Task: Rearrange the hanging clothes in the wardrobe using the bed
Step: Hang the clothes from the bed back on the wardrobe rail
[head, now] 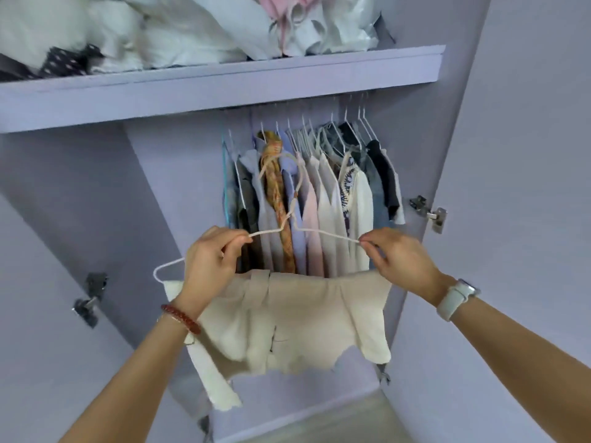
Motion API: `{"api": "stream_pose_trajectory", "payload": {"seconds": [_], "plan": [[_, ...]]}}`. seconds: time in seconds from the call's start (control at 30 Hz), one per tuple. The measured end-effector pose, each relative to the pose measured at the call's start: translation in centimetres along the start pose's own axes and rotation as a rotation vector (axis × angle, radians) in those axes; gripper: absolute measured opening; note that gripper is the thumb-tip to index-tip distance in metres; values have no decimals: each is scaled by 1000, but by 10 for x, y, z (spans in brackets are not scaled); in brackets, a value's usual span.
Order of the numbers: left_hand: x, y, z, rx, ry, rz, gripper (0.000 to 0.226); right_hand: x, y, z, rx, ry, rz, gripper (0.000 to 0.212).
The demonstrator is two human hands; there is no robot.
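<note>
Both hands, left (208, 260) and right (399, 255), are pinching a thin wire hanger (287, 230) carrying soft cream cloth (303, 321) before crowded hanging shirts (319, 199).

Cream garment (297, 318) draped over white hanger (271, 231), before packed hanging clothes (313, 199)

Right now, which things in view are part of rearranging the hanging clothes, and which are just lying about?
In the job: white hanger, cream garment on it, left hand, right hand, hanging clothes.

Lying about: bundled fabrics on the top shelf, door hinges.
</note>
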State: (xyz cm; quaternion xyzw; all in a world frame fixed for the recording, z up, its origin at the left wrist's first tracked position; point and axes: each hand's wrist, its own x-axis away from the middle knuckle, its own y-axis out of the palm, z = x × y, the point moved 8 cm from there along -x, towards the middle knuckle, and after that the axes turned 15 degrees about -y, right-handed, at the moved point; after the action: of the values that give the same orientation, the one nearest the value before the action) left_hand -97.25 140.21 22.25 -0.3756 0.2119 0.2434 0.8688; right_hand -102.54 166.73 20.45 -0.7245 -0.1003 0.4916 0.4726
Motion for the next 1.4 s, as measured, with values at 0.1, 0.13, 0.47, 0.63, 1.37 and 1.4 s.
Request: {"api": "stream_pose_trajectory", "payload": {"seconds": [0.1,0.13,0.47,0.63,1.37,1.4], "plan": [[-20,-27,-32,-37,-111,122,24,-43,20,-25,-136,-150,-60,12],[-25,-35,-41,-75,-139,167,24,-58,27,-35,-187,-193,-73,13],[-27,-97,-112,-380,-489,398,38,-138,148,-104,-748,-122,-125,16],[-42,-136,-98,-385,-383,561,44,-174,191,-117,-909,88,-51,20],[-163,-137,-102,-694,-26,588,70,-329,258,-60,-683,676,336,28],[-163,-138,-103,-689,-21,592,72,-327,262,-60,-674,675,337,28]]}}
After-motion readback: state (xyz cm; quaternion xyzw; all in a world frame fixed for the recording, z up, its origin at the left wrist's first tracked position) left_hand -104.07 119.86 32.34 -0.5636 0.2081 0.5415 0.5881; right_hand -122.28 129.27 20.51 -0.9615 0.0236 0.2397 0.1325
